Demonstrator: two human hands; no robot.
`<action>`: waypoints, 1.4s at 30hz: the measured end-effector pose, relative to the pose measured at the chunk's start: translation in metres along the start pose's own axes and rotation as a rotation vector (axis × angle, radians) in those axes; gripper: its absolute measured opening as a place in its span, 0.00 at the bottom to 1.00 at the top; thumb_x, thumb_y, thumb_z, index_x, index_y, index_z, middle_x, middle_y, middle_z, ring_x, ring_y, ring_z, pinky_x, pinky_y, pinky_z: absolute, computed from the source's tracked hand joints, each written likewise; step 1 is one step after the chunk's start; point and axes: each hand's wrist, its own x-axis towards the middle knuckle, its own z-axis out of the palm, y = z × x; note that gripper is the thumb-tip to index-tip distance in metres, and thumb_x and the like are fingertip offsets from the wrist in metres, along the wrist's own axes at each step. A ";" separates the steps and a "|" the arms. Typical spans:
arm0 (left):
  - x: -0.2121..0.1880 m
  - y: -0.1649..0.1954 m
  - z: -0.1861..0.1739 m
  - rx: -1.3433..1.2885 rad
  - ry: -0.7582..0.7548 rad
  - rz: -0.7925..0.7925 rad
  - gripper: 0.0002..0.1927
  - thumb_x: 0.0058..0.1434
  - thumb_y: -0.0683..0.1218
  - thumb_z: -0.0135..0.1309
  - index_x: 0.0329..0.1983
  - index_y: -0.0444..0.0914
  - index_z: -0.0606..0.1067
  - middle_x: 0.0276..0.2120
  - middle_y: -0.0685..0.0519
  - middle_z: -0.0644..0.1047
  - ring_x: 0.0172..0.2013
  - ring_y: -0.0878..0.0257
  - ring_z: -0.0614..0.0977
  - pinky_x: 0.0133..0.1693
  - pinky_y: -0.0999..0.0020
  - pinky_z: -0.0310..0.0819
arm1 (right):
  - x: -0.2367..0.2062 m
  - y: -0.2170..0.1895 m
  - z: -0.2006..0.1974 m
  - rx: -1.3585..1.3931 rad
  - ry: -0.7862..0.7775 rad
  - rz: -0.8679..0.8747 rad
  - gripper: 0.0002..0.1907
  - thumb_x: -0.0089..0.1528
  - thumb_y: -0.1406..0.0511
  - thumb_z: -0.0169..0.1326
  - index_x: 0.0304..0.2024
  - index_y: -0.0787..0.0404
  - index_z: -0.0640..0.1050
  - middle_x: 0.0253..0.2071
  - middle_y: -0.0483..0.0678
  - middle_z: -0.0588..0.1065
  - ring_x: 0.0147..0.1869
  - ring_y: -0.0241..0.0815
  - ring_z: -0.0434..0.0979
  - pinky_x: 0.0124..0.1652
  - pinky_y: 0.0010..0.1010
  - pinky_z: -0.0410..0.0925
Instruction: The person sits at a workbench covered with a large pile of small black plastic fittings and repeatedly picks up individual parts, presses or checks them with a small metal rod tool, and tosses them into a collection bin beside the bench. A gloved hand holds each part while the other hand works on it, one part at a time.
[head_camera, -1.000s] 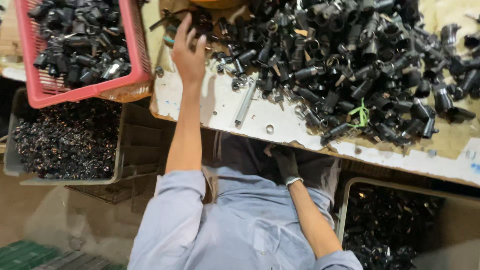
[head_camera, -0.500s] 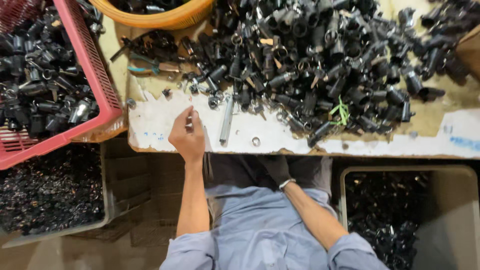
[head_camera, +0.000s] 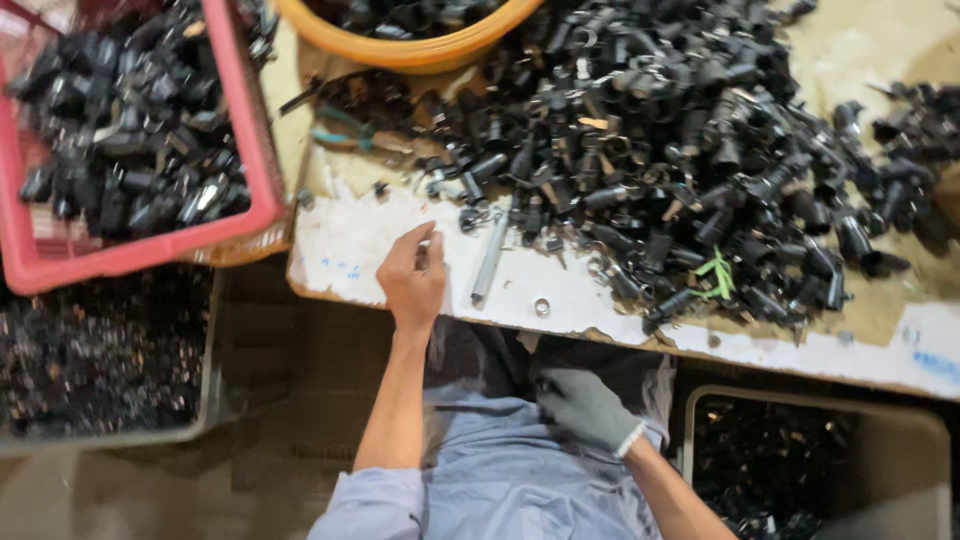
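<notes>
The left hand (head_camera: 412, 280) rested at the near edge of the worktable (head_camera: 345, 245), fingers curled and pinched together; whether they pinched some small piece could not be told. Just to the right of that hand lay a grey metal rod (head_camera: 489, 262), apart from the fingers, running up toward the big heap of black tubular parts (head_camera: 680, 150). A small metal ring (head_camera: 541, 306) sat on the table a little right of the rod's near end. The right hand (head_camera: 583, 405), in a grey glove, lay low in the lap under the table edge, loosely closed, and it could not be told if it held anything. The rod looked stiff and smooth, light for its length, likely to roll; a grip around its middle would seem steadiest. A red basket (head_camera: 245, 150) of black parts stood left of the table, and an orange basin (head_camera: 420, 50) beyond the rod.
</notes>
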 end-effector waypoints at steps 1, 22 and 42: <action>0.000 -0.002 0.000 0.002 0.000 0.000 0.08 0.65 0.43 0.60 0.45 0.36 0.81 0.36 0.48 0.83 0.29 0.61 0.83 0.32 0.68 0.76 | -0.002 -0.019 -0.012 -0.074 -0.058 -0.128 0.19 0.54 0.62 0.60 0.47 0.60 0.78 0.46 0.55 0.79 0.51 0.56 0.78 0.49 0.41 0.71; -0.002 -0.005 -0.014 -0.076 0.000 -0.040 0.07 0.66 0.44 0.59 0.43 0.36 0.81 0.37 0.48 0.83 0.29 0.58 0.83 0.35 0.66 0.77 | 0.077 -0.165 -0.007 -0.132 0.003 -0.740 0.17 0.63 0.63 0.61 0.53 0.59 0.77 0.43 0.53 0.79 0.47 0.57 0.81 0.46 0.43 0.72; 0.000 0.005 -0.003 -0.032 -0.072 0.012 0.05 0.66 0.42 0.61 0.42 0.35 0.82 0.31 0.49 0.81 0.26 0.63 0.80 0.31 0.69 0.73 | 0.036 -0.048 -0.113 -0.747 0.887 0.136 0.20 0.56 0.58 0.70 0.43 0.61 0.78 0.30 0.52 0.78 0.31 0.53 0.79 0.31 0.41 0.69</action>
